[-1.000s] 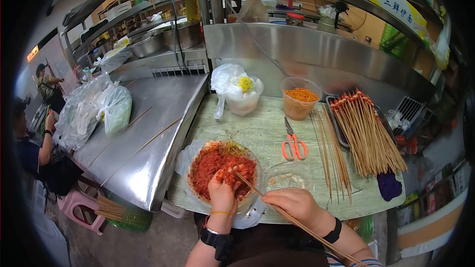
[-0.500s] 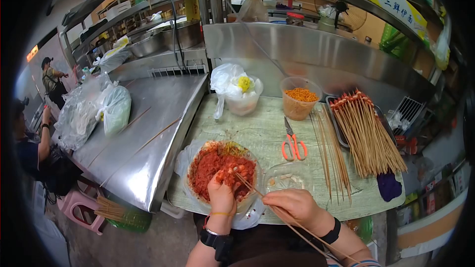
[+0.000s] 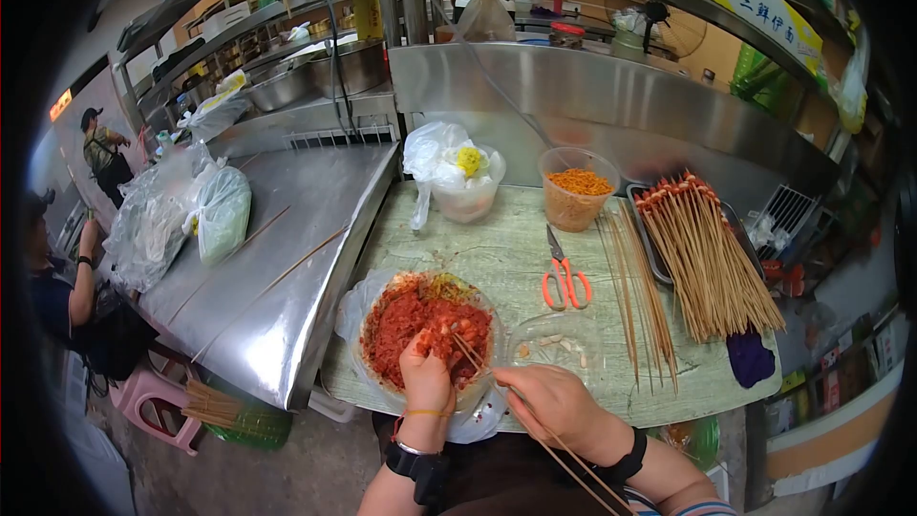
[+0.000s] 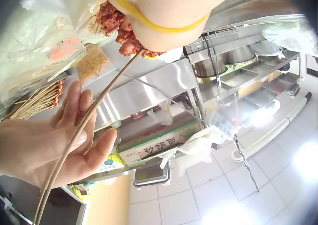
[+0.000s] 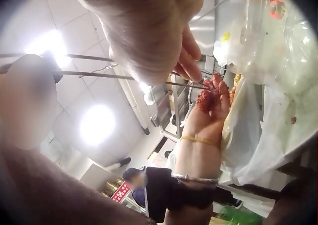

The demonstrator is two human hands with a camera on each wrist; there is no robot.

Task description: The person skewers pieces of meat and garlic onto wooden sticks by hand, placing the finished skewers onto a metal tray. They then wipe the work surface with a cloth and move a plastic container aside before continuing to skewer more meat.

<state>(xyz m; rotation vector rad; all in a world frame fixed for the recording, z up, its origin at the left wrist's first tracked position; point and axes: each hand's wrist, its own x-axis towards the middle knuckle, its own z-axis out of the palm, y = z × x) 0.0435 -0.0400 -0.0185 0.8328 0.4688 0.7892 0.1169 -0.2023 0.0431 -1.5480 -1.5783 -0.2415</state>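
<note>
Over a bowl of red marinated meat [image 3: 387, 325], my left hand [image 3: 428, 377] holds some of the coated pieces [image 3: 435, 338] in its curled fingers. My right hand [image 3: 554, 406] grips two thin wooden skewers [image 3: 581, 470], their tips at the meat in the left hand. In the left wrist view the right hand [image 4: 59, 140] has its thumb and fingers around a skewer [image 4: 92, 108] that reaches the red meat [image 4: 130, 42]. The right wrist view shows the left hand [image 5: 206, 125] cupping meat [image 5: 213, 93], with skewers [image 5: 124, 77] pointing into it.
Orange-handled scissors [image 3: 567, 285], a clear tray [image 3: 554, 344] with small pale pieces, a tub of orange shreds [image 3: 579, 191] and loose skewers [image 3: 642, 311] lie on the green table [image 3: 430, 248]. At right is a tray of filled skewers [image 3: 702, 258]. Other people stand at far left.
My right hand has shifted slightly left and down, and the skewers sit at a steeper angle. The left hand stays nearly in place with the meat.
</note>
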